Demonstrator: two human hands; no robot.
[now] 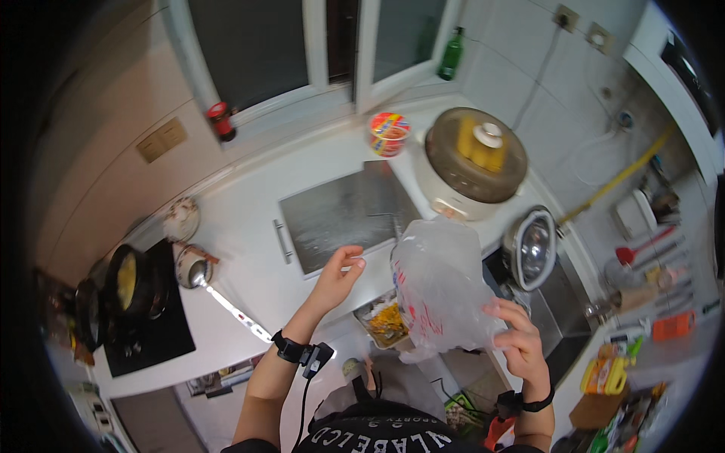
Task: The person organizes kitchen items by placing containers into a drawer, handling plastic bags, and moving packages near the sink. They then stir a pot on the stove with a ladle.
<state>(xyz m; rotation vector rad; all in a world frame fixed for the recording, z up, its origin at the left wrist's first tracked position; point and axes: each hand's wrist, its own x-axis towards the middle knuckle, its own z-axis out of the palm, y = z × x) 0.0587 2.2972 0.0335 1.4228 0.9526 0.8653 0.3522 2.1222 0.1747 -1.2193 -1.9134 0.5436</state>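
Note:
My right hand (518, 338) grips the edge of a translucent white plastic bag (444, 277) with red and blue printing. The bag looks puffed out and hangs before me at the counter's front edge. To its left, my left hand (338, 278) is raised over the counter edge with its fingers apart, holding nothing. Beyond the hands, a cleaver (380, 189) lies on a wet metal board (328, 223). Below the counter edge, partly behind the bag, a bin (378, 341) holds yellow and white scraps.
A lidded electric cooker (476, 164) and an instant-noodle cup (389, 135) stand at the back. Left are a steel ladle (232, 306) resting on a bowl and a pan (127, 280) on the black cooktop (170, 334). A metal basin (532, 249) stands by the sink (544, 317) at right.

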